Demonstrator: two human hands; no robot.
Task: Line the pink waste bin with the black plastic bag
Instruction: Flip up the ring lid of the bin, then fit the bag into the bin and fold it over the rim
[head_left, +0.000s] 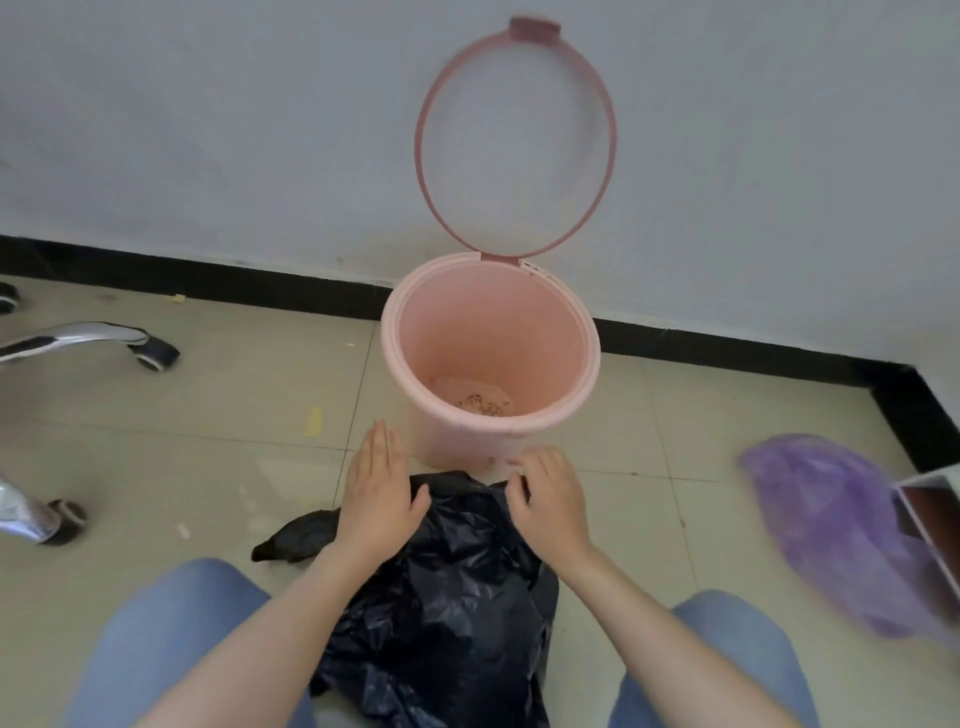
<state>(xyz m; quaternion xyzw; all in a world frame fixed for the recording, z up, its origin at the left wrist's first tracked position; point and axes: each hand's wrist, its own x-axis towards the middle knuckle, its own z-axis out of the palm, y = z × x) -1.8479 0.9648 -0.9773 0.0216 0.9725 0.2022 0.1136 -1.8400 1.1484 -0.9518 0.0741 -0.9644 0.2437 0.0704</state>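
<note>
The pink waste bin (582, 358) stands upright on the tiled floor by the wall, its ring-shaped lid (613, 140) swung up against the wall. A little debris lies at its bottom. In front of it, between my knees, lies the crumpled black plastic bag (452, 587). My left hand (379, 493) rests flat on the bag's far left edge, fingers straight and together. My right hand (550, 499) is on the bag's far right edge with fingers curled onto the plastic; whether they pinch it is unclear.
A purple plastic bag (836, 530) lies on the floor at the right, beside a white-edged object (930, 514). Chrome chair legs with castors (156, 353) stand at the left. A black skirting (208, 280) runs along the wall behind the bin.
</note>
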